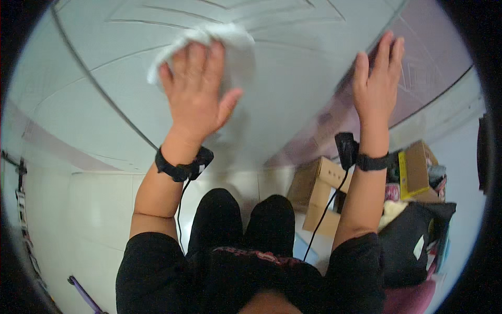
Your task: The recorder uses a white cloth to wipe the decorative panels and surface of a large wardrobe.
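My left hand (198, 86) lies spread with its palm on a white cloth (239, 35), pressing it flat to a large pale, glossy panel (282, 86) with embossed line patterns. The cloth's edge shows beyond the fingertips; the rest is under the hand, and both are slightly blurred. To the right, my right hand (377, 82) has its fingers extended and holds nothing. It rests at the border between the pale panel and a pinkish-purple panel (423, 74). Each wrist wears a black strap with a small device and a cable.
Opened cardboard boxes (333, 172) stand on the floor at the right, beside a black bag or cloth (408, 243) and mixed items. A pink object (411, 298) is at lower right. Pale floor tiles (98, 212) extend left, with a purple bar (84, 294) at lower left.
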The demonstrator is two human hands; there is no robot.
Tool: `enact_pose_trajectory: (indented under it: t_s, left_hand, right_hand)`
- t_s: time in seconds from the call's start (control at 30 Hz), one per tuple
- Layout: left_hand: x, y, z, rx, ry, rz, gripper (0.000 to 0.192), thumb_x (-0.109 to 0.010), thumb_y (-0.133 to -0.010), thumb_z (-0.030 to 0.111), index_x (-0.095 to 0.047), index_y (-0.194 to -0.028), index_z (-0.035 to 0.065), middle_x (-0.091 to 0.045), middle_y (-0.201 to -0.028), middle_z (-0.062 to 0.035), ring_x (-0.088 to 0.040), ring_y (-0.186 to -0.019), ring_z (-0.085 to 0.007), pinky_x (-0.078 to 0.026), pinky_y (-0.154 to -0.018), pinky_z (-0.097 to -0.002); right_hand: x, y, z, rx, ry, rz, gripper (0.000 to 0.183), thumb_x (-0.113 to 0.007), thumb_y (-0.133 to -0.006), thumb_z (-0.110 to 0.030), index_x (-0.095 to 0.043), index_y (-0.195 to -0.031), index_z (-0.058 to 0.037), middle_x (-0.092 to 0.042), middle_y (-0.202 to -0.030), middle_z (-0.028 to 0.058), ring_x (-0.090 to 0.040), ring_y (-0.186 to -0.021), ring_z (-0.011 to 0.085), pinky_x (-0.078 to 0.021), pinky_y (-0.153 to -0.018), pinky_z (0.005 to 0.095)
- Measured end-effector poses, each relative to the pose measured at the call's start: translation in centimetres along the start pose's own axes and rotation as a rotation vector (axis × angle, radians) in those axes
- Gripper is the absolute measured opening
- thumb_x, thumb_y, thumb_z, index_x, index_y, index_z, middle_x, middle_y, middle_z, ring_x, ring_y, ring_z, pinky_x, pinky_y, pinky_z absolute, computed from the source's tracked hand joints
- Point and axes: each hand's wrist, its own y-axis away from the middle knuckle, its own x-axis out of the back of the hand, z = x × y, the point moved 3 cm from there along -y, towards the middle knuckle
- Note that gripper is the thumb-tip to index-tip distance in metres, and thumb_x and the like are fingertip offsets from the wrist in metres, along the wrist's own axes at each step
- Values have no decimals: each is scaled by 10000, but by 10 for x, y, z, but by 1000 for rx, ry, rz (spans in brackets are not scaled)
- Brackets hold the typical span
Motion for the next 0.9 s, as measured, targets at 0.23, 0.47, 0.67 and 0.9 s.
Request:
enact_pose_trajectory:
  t_s: [0.23, 0.47, 0.67, 0.9]
  left_hand:
    - [-101, 217, 53, -240, 83, -504, 500, -525, -847, 489, -547, -1239, 179, -557, -1196, 7, -491, -1075, -138, -350, -858, -366]
    - [-139, 395, 1, -464, 172, -1088, 644, -442, -902, 452, -251, -1440, 154, -373, -1431, 18, -398, -1257, -118, -241, -1079, -343]
    - [-88, 193, 49, -377, 114, -654, 509, -528, -873, 425, -462, -1343, 239, -562, -1235, 54, -519, -1097, -119, -295, -994, -311]
    - [-41, -19, 97, -205, 70, -81, 537, -591, -818, 442, -496, -1314, 260, -506, -1292, -4, -442, -1203, -204, -179, -1065, -458]
  right_hand:
    - [-10, 10, 5, 40, 106, 37, 573, -472, -921, -291, -299, -1414, -55, -274, -1444, 224, -292, -1318, 384, -272, -1063, 425]
    - [-8, 12, 1, 28, 180, 3, 562, -465, -919, -275, -307, -1408, -46, -311, -1417, 242, -322, -1295, 399, -290, -1052, 426]
    - [-1, 10, 5, -10, 46, 72, 565, -486, -908, -300, -326, -1410, -97, -317, -1421, 225, -343, -1285, 395, -328, -1029, 427]
    - [-2, 9, 6, 11, 87, 5, 576, -494, -906, -310, -321, -1406, -80, -305, -1426, 220, -351, -1277, 396, -347, -1018, 425]
